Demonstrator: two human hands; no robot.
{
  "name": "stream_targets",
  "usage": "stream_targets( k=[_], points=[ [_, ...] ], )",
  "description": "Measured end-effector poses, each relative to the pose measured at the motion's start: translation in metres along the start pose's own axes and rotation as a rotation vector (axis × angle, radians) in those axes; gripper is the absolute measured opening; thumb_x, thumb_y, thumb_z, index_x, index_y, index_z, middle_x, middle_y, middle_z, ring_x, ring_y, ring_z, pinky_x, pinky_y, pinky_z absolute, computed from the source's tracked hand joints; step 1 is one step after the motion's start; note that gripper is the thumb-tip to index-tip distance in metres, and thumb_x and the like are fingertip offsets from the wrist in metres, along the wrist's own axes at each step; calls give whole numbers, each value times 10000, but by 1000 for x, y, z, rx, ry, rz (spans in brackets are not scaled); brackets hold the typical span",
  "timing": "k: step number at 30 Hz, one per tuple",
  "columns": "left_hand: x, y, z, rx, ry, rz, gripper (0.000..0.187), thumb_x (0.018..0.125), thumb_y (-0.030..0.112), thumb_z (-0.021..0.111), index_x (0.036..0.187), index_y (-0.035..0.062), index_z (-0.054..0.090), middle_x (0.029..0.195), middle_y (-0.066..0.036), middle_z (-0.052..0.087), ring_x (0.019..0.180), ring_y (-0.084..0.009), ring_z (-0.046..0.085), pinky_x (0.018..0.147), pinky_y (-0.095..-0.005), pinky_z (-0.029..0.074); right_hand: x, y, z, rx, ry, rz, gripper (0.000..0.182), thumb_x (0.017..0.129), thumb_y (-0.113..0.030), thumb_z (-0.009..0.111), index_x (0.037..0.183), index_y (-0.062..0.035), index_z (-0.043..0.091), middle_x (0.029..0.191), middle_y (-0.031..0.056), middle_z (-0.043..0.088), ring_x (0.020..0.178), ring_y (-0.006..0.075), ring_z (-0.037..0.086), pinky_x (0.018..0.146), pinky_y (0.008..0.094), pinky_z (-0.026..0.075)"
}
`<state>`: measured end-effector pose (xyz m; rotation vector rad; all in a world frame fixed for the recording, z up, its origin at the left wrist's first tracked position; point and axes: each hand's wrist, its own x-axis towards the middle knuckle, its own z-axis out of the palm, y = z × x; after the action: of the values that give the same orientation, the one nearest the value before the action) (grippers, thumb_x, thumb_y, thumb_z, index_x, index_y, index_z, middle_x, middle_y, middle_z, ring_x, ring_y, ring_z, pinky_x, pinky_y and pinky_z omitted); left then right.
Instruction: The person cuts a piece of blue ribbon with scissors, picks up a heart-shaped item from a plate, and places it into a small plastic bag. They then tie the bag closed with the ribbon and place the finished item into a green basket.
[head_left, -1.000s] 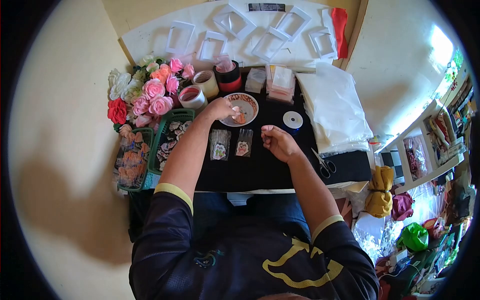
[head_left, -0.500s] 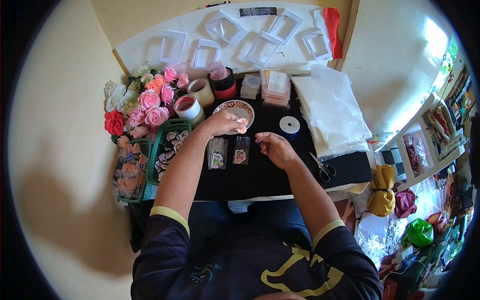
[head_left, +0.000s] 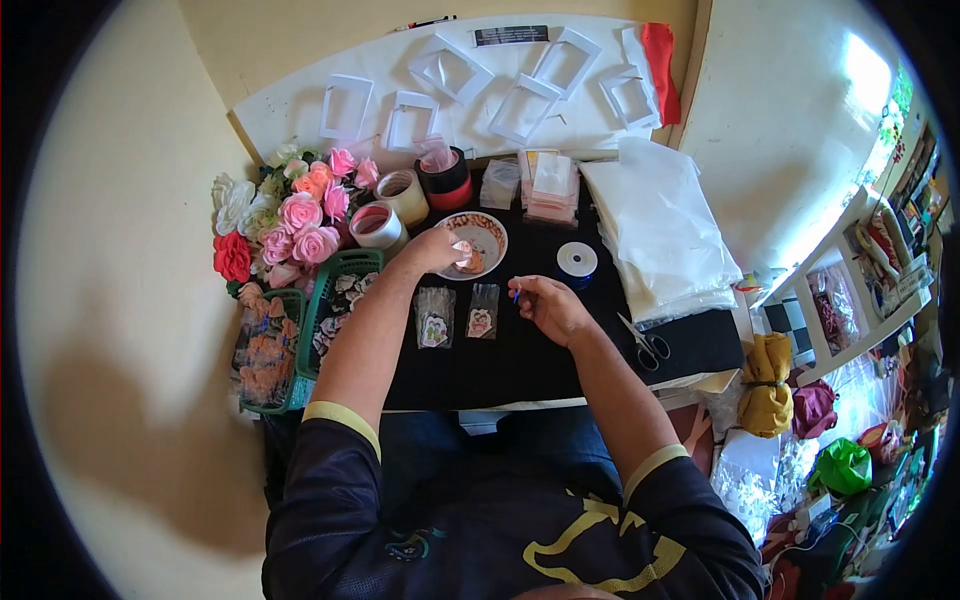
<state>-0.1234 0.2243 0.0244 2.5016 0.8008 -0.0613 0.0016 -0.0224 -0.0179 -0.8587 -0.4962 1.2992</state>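
My left hand (head_left: 437,250) is over the left side of a patterned bowl (head_left: 490,232), its fingers closed on a small pale orange piece (head_left: 463,252). To the right, above the black cloth (head_left: 540,370), my right hand (head_left: 545,305) pinches a small blue item (head_left: 517,294). Between and below the hands lie two clear packets, the left packet (head_left: 434,318) and the right packet (head_left: 482,311), each with a small printed cutout inside. A spool (head_left: 576,262) with a white top and blue edge stands just beyond my right hand.
Scissors (head_left: 646,342) and stacked clear plastic sheets (head_left: 665,225) are at the right. Green baskets (head_left: 318,300) of small pieces and artificial flowers (head_left: 300,212) stand left. Tape rolls (head_left: 378,226), small bags (head_left: 551,185) and white frames (head_left: 525,107) are at the back.
My left hand has moved slightly left, from the bowl's near edge to over its left side, still holding the pale orange piece. My right hand keeps its pinch, nearly in place.
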Motion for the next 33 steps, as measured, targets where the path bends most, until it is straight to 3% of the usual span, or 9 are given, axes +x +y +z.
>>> stream_targets(
  k=[5,7,13,15,22,25,27,28,33],
  points=[
    [-9,-6,-8,-83,1,32,291,845,261,685,974,0,690,796,-140,710,730,-220,683,709,-351,522,0,0,2,-15,-2,-8,198,926,-173,606,1047,-26,659,912,35,614,726,106,506,671,257,414],
    [-7,-12,-7,116,151,50,288,850,249,677,987,-4,685,777,-121,711,663,-187,673,668,-343,527,2,-1,2,-21,-8,-9,195,922,-168,615,1050,-27,657,911,33,612,724,102,504,670,254,413],
    [-1,-28,2,-123,10,-57,327,863,291,661,1002,-4,680,765,-156,700,693,-272,682,675,-401,522,2,2,1,-13,3,-10,164,909,-67,620,1073,-64,632,872,-8,576,718,95,485,669,242,396],
    [-8,-21,1,13,181,28,337,877,339,648,990,24,693,771,-170,692,733,-307,683,691,-426,514,3,3,-1,-7,4,-10,198,899,-49,631,1096,-69,614,852,-17,558,709,93,484,666,242,395],
    [-21,-7,-4,25,311,16,361,899,400,627,963,55,711,770,-190,676,772,-308,689,700,-433,507,-3,-3,10,9,31,-20,227,898,-49,633,1121,-57,594,838,-1,550,717,100,486,670,251,401],
    [-38,8,-3,-122,386,-18,390,894,432,629,1033,80,723,830,-137,710,754,-278,684,645,-406,523,-1,-1,9,29,99,9,184,895,-43,636,1074,-54,595,827,9,548,701,111,491,668,255,409],
    [-59,22,13,-740,325,-34,390,889,428,649,1058,85,730,748,-54,680,648,-138,624,523,-308,476,7,7,-4,-16,13,-25,136,896,-37,634,1026,-56,596,821,17,565,684,121,510,660,264,419],
    [-79,38,19,-807,298,-26,376,888,406,663,1072,85,728,717,7,623,620,-44,543,478,-220,411,7,6,-2,-17,14,-25,136,896,-37,634,1026,-56,596,821,17,565,684,121,510,660,264,419],
    [-134,56,80,-1107,244,-32,288,927,281,640,1061,33,700,813,-21,675,610,-50,573,462,-188,438,-6,9,11,-24,109,-110,100,913,-71,642,1005,-57,606,894,40,634,741,119,578,691,262,463]
  ],
)
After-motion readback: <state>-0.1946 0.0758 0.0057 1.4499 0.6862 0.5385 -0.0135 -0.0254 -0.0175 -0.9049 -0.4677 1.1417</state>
